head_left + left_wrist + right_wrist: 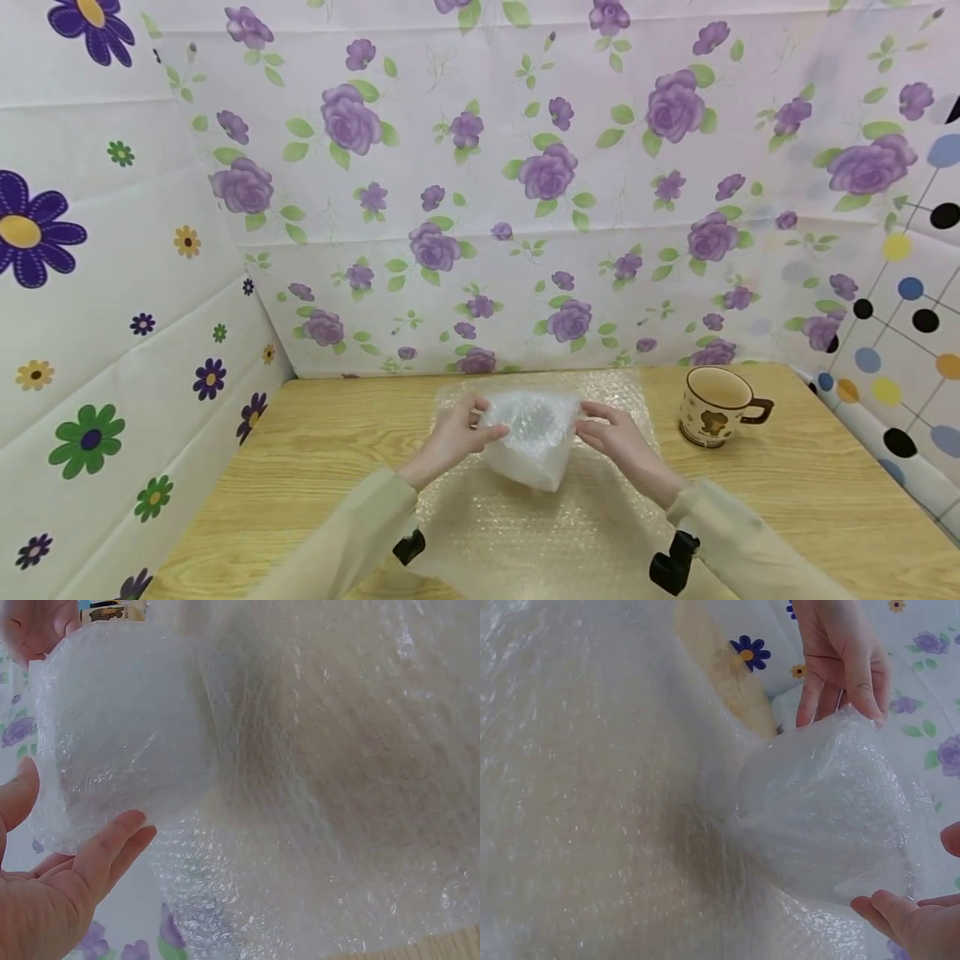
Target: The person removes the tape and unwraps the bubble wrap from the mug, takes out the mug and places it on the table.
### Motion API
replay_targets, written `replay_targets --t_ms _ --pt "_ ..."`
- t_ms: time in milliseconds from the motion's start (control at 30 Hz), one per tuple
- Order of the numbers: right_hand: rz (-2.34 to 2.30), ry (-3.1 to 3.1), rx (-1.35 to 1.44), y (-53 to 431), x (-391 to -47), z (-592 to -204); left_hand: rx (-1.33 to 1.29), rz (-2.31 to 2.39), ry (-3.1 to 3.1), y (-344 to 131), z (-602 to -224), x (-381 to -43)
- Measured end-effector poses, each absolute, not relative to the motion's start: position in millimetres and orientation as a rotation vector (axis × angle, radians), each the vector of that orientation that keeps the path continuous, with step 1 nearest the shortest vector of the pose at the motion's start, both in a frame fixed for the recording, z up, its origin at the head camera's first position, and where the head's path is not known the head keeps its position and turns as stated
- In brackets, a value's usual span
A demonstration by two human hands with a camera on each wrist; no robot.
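A whitish bundle of bubble wrap (528,446) is held up between both hands over a wide bubble wrap sheet (517,525), to which it appears joined. A round outline shows in its top; what is inside is hidden by the layers. My left hand (456,437) grips the bundle's left side, thumb at the upper edge; the right wrist view shows this left hand (844,664) pinching a corner. On the other side, my right hand (618,446) holds the right edge, with its fingertips under the wrap in the right wrist view.
A cream mug (712,408) with a bear print and brown handle stands at the back right of the wooden table (337,433). Flowered cloth (465,192) walls in the back, and patterned sheets line both sides. The sheet extends toward the front.
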State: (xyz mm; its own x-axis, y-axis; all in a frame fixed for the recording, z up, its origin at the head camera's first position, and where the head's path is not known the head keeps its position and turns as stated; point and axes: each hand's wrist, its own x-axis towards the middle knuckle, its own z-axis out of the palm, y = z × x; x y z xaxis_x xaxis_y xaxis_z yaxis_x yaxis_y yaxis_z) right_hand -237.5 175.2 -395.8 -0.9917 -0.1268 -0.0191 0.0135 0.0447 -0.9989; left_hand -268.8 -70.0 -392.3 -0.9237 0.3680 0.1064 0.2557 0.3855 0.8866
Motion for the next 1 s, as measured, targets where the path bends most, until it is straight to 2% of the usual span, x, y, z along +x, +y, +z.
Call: replay_targets --t_ms 433,1000 --pt "-2.083 2.224 -0.078 180 -237 -410 0.572 1.538 2.511 -66 -411 -273" --pt "-2.105 2.188 -0.036 183 -241 -420 0.631 1.448 2.584 -66 -415 -276"
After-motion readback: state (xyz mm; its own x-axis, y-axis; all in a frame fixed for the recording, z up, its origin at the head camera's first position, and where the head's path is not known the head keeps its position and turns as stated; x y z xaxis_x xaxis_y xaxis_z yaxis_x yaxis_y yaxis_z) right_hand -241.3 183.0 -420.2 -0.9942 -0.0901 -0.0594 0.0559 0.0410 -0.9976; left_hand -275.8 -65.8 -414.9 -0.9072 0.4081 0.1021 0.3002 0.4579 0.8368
